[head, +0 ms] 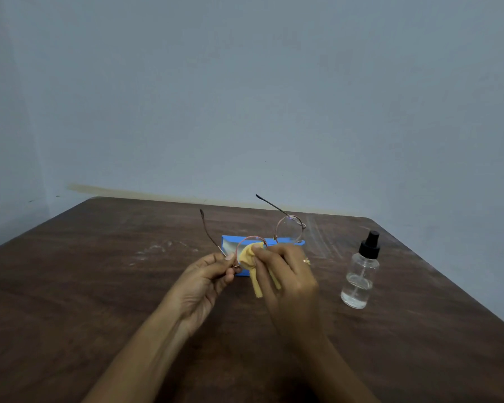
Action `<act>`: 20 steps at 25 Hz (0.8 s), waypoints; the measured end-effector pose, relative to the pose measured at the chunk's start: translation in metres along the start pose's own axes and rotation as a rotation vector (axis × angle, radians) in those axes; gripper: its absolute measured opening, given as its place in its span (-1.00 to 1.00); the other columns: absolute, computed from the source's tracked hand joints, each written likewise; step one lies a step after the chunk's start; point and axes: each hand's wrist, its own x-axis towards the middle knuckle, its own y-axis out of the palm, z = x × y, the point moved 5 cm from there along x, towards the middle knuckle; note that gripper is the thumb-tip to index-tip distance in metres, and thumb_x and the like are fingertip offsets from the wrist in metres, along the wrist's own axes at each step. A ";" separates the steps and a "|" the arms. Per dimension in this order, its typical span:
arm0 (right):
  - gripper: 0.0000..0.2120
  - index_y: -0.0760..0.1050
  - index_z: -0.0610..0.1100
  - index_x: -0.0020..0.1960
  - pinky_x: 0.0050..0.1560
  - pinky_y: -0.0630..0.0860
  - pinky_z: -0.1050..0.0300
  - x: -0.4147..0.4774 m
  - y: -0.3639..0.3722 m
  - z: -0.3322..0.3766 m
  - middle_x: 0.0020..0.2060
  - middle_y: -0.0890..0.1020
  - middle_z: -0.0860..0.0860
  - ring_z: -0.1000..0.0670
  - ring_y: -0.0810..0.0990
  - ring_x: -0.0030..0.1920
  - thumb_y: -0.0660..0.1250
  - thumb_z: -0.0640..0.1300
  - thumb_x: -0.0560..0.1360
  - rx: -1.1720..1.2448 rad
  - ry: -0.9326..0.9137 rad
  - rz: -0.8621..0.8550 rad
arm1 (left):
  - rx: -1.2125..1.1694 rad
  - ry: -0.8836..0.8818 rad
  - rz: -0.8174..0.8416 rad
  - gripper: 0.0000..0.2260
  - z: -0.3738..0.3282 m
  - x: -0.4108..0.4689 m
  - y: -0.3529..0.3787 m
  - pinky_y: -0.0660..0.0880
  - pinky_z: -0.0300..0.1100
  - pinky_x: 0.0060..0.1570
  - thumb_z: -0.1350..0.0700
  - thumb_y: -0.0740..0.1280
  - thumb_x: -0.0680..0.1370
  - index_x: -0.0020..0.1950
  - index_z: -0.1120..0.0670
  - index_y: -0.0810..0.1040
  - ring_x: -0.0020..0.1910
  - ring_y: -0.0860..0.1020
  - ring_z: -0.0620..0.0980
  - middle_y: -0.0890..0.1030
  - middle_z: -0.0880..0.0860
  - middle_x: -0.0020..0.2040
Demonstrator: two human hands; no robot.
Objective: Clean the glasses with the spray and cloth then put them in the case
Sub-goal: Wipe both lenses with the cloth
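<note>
Round glasses with a thin copper frame are held above the table, temples unfolded and pointing away from me. My left hand pinches the frame at the left lens hinge. My right hand presses a yellow cloth onto the left lens, the cloth's ends hanging below my fingers. The blue case lies on the table just behind my hands, partly hidden by them. A clear spray bottle with a black pump top stands upright to the right.
The dark wooden table has pale scuff marks left of the case. Its far edge meets a plain blue-grey wall. The table's right edge runs diagonally past the bottle.
</note>
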 end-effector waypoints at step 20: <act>-0.84 0.59 -0.27 0.01 -0.12 0.35 0.43 0.015 -0.035 -0.037 -0.22 0.53 -0.11 0.12 0.44 -0.20 0.30 -0.29 0.46 -0.094 0.153 -0.219 | 0.097 0.017 0.024 -0.77 -0.008 -0.005 0.000 0.47 -0.47 -0.54 0.31 0.23 0.48 -0.38 0.21 0.47 -0.59 0.48 -0.20 0.54 0.04 -0.52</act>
